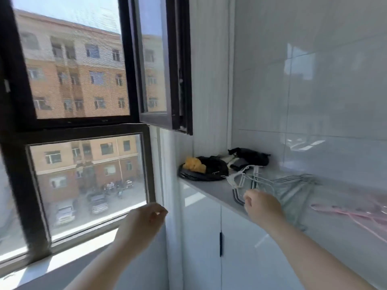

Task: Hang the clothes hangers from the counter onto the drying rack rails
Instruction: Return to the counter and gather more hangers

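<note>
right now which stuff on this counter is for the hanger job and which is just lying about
For the job:
- white hangers
- grey-green hangers
- pink hangers
- right hand, reaching at the white ones
- left hand, holding nothing visible

Just lying about:
- black bag
- yellow item on it
- dark cloth pile

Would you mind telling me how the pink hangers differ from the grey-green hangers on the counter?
The pink hangers lie farther right, partly cut off by the frame; the grey-green hangers lie mid-counter, just beyond the right hand. The pink ones are untouched, with the grey-green nearer the hand. Both piles lie flat on the counter.
</note>
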`<control>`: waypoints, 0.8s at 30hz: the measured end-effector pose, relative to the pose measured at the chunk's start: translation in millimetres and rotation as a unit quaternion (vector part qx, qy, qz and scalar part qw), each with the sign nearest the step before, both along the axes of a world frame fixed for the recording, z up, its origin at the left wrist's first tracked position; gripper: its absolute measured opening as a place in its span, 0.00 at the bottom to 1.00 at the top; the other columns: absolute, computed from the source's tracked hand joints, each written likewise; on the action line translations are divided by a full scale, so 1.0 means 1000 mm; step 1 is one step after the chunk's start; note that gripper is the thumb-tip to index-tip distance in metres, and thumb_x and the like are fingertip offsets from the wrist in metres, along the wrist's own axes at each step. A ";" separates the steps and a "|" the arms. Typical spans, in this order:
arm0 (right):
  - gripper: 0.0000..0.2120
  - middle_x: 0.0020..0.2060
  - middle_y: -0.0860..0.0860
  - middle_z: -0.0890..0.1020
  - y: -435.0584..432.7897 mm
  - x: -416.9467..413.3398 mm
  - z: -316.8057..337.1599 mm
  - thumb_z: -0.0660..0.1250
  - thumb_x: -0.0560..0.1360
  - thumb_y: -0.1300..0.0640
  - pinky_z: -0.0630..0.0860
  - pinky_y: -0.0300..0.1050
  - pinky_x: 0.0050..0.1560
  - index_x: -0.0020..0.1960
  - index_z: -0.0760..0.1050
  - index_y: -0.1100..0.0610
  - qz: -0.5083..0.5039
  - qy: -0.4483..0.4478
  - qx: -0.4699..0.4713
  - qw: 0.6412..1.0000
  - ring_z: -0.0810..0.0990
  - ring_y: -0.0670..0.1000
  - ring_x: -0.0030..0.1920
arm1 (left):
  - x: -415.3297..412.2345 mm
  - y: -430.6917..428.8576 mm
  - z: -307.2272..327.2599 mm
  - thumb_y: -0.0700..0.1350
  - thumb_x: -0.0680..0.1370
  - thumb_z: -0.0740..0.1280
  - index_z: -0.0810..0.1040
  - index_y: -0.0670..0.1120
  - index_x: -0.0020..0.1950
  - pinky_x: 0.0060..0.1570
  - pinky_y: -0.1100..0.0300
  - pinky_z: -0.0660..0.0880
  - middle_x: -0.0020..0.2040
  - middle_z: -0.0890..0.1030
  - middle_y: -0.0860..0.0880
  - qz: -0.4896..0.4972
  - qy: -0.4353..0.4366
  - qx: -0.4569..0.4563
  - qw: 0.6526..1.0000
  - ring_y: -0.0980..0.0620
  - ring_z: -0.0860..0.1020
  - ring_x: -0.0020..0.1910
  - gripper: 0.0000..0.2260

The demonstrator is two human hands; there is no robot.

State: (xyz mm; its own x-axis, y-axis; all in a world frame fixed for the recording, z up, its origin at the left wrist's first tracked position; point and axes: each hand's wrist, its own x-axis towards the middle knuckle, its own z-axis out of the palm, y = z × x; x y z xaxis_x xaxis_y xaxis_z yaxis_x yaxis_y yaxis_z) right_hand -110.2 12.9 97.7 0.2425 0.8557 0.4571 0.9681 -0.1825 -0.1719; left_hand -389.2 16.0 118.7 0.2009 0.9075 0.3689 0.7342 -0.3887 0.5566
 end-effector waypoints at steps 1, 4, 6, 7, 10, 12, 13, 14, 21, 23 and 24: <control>0.09 0.49 0.52 0.77 -0.004 0.024 -0.007 0.54 0.79 0.58 0.66 0.44 0.42 0.49 0.73 0.56 -0.031 -0.003 -0.020 0.999 0.75 0.54 0.50 | 0.020 0.007 -0.008 0.45 0.77 0.62 0.69 0.61 0.32 0.28 0.69 0.66 0.24 0.74 0.57 -0.013 0.001 -0.019 1.000 0.60 0.73 0.27 0.15; 0.09 0.55 0.51 0.77 -0.014 0.086 -0.032 0.53 0.79 0.58 0.68 0.42 0.47 0.51 0.72 0.54 -0.104 0.012 -0.048 0.993 0.74 0.53 0.56 | 0.075 0.026 -0.034 0.44 0.77 0.62 0.69 0.60 0.33 0.33 0.68 0.68 0.25 0.76 0.57 -0.054 0.002 -0.076 0.996 0.62 0.74 0.28 0.15; 0.09 0.58 0.51 0.75 -0.021 0.118 -0.051 0.53 0.79 0.58 0.69 0.41 0.52 0.54 0.70 0.54 -0.133 0.007 -0.063 0.989 0.71 0.52 0.60 | 0.105 0.038 -0.050 0.43 0.77 0.62 0.71 0.59 0.33 0.34 0.68 0.69 0.30 0.77 0.56 -0.075 -0.015 -0.107 0.991 0.58 0.75 0.32 0.15; 0.10 0.58 0.52 0.74 -0.023 0.130 -0.062 0.53 0.79 0.58 0.69 0.41 0.54 0.56 0.69 0.54 -0.153 0.000 -0.079 0.985 0.71 0.52 0.61 | 0.119 0.043 -0.057 0.43 0.77 0.62 0.71 0.58 0.33 0.33 0.71 0.68 0.32 0.77 0.57 -0.085 -0.023 -0.116 0.989 0.58 0.75 0.34 0.14; 0.14 0.46 0.57 0.79 -0.025 0.150 -0.090 0.54 0.74 0.58 0.76 0.48 0.45 0.48 0.76 0.62 -0.193 0.007 -0.075 0.978 0.79 0.59 0.49 | 0.158 0.058 -0.075 0.43 0.77 0.62 0.70 0.60 0.34 0.35 0.76 0.66 0.36 0.77 0.60 -0.123 -0.005 -0.129 0.984 0.61 0.75 0.37 0.15; 0.15 0.26 0.56 0.77 -0.022 0.159 -0.108 0.52 0.64 0.57 0.75 0.47 0.23 0.29 0.75 0.62 -0.193 0.034 -0.039 0.980 0.79 0.59 0.27 | 0.186 0.069 -0.080 0.43 0.77 0.62 0.71 0.60 0.35 0.41 0.72 0.70 0.39 0.78 0.60 -0.145 0.010 -0.132 0.981 0.57 0.77 0.42 0.14; 0.15 0.23 0.54 0.75 -0.020 0.161 -0.114 0.51 0.62 0.56 0.72 0.45 0.19 0.25 0.73 0.60 -0.195 0.050 -0.019 0.979 0.77 0.57 0.23 | 0.202 0.074 -0.082 0.43 0.77 0.62 0.73 0.59 0.37 0.45 0.68 0.71 0.41 0.79 0.58 -0.153 0.012 -0.131 0.979 0.56 0.77 0.45 0.12; 0.14 0.22 0.53 0.75 -0.018 0.162 -0.119 0.51 0.61 0.56 0.72 0.43 0.19 0.25 0.72 0.59 -0.195 0.043 -0.009 0.980 0.76 0.56 0.23 | 0.217 0.078 -0.082 0.44 0.77 0.61 0.76 0.56 0.41 0.47 0.66 0.71 0.44 0.79 0.57 -0.156 0.016 -0.128 0.979 0.55 0.78 0.48 0.09; 0.13 0.24 0.51 0.76 -0.018 0.163 -0.122 0.52 0.62 0.55 0.73 0.39 0.26 0.27 0.74 0.57 -0.193 0.015 0.035 0.981 0.77 0.54 0.26 | 0.317 0.089 -0.086 0.55 0.77 0.59 0.65 0.49 0.69 0.62 0.57 0.65 0.68 0.68 0.49 -0.187 0.143 -0.133 0.963 0.48 0.67 0.67 0.22; 0.13 0.25 0.51 0.76 -0.017 0.164 -0.123 0.52 0.62 0.55 0.74 0.40 0.26 0.28 0.74 0.57 -0.193 0.015 0.048 0.980 0.77 0.54 0.27 | 0.334 0.093 -0.087 0.59 0.77 0.58 0.57 0.47 0.73 0.68 0.55 0.59 0.72 0.61 0.48 -0.166 0.198 -0.105 0.960 0.46 0.60 0.71 0.29; 0.13 0.26 0.51 0.76 -0.017 0.163 -0.123 0.52 0.62 0.55 0.74 0.40 0.27 0.28 0.74 0.56 -0.195 0.018 0.046 0.980 0.77 0.54 0.27 | 0.341 0.096 -0.087 0.61 0.76 0.57 0.57 0.47 0.73 0.69 0.54 0.57 0.72 0.60 0.48 -0.150 0.221 -0.089 0.959 0.45 0.58 0.71 0.30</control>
State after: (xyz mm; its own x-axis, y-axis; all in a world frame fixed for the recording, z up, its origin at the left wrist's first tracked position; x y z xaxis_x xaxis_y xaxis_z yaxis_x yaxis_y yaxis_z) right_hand 53.1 -4.5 -25.0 0.5597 0.6510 0.5127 0.8211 -0.5190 -0.2375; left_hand -48.2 112.1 31.8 0.5647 0.8247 0.0312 0.7836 -0.5477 0.2932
